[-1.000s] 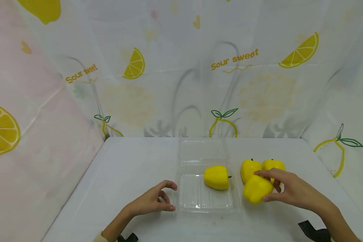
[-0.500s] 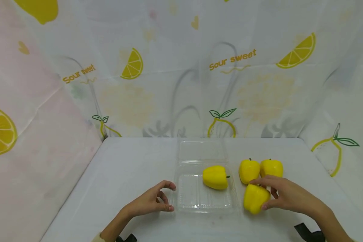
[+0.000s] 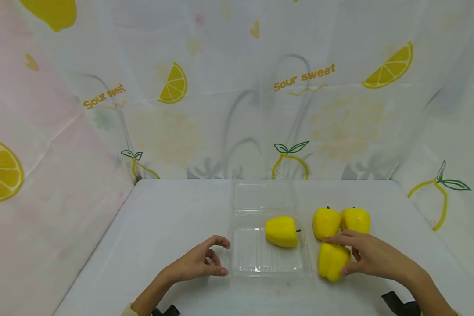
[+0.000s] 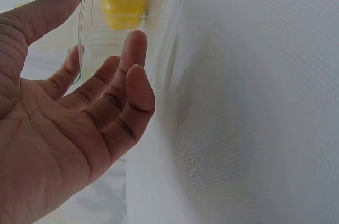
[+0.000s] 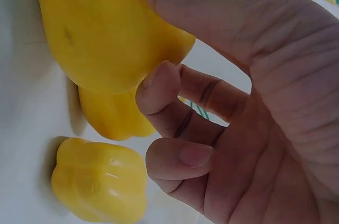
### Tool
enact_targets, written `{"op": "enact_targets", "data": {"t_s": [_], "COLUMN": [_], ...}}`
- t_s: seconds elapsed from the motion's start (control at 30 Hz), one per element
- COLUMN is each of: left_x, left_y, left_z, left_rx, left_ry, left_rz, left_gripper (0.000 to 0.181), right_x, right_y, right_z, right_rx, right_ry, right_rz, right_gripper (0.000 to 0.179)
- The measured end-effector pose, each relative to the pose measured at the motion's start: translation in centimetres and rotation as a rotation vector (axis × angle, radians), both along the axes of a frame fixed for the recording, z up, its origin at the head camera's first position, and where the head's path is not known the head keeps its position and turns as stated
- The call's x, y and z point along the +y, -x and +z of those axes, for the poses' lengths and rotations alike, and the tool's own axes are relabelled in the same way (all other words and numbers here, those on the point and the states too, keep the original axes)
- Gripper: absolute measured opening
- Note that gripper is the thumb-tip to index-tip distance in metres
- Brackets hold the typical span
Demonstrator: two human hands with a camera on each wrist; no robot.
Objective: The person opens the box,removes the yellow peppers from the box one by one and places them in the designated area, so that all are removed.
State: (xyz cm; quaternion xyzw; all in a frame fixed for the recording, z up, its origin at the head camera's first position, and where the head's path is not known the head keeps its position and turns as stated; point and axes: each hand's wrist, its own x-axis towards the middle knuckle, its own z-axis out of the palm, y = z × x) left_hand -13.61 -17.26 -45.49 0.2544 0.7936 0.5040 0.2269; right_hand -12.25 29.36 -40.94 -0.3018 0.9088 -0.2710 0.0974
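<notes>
A clear plastic clamshell box (image 3: 246,252) lies with its lid folded back, one yellow bell pepper (image 3: 281,231) on its side in it. My left hand (image 3: 199,261) is at the box's left edge; thumb and index fingertips reach the rim (image 4: 83,17), other fingers loosely bent. To the right of the box, my right hand (image 3: 375,256) holds a second yellow bell pepper (image 3: 331,262) between thumb and fingers, low at the table. In the right wrist view this pepper (image 5: 100,28) fills the top, partly covered by the thumb.
Behind the right hand stand two more yellow bell peppers, one on the left (image 3: 326,223) and one on the right (image 3: 355,219), stems up. The white table (image 3: 162,210) ends at a lemon-print cloth backdrop (image 3: 221,109). The transparent box lid (image 3: 265,195) extends toward the back.
The right hand has drawn its pepper slightly toward the front, lower and apart from the two behind, and the pepper has turned more upright. The left hand stays at the box edge.
</notes>
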Motion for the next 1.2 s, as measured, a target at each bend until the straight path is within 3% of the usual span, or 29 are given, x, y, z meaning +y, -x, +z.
{"op": "enact_targets", "data": {"t_s": [0.3,0.67,0.83,0.97,1.2], "left_x": [0.08,0.18,0.23,0.15,0.06], "left_y": [-0.02,-0.07,-0.04,-0.05,-0.02], "left_z": [0.34,0.51,0.39,0.31,0.2], "left_rx": [-0.014,-0.026,-0.029,-0.02,-0.01], "left_ry": [0.005,-0.003,-0.005,-0.001,0.002], "left_rz": [0.004,0.01,0.011,0.007,0.004], "left_gripper": [0.061,0.06,0.059,0.06,0.061], "right_x": [0.23,0.33,0.35,0.34,-0.04], "right_y": [-0.01,0.11,0.14,0.12,0.14], "right_z": [0.05,-0.35,-0.3,-0.17,0.22], "right_rx": [-0.049,-0.056,-0.062,-0.029,0.101], "right_ry": [-0.004,0.078,0.075,0.095,0.119], "right_rz": [-0.024,0.062,0.055,0.067,0.076], "right_gripper": [0.068,0.059,0.058,0.058,0.058]}}
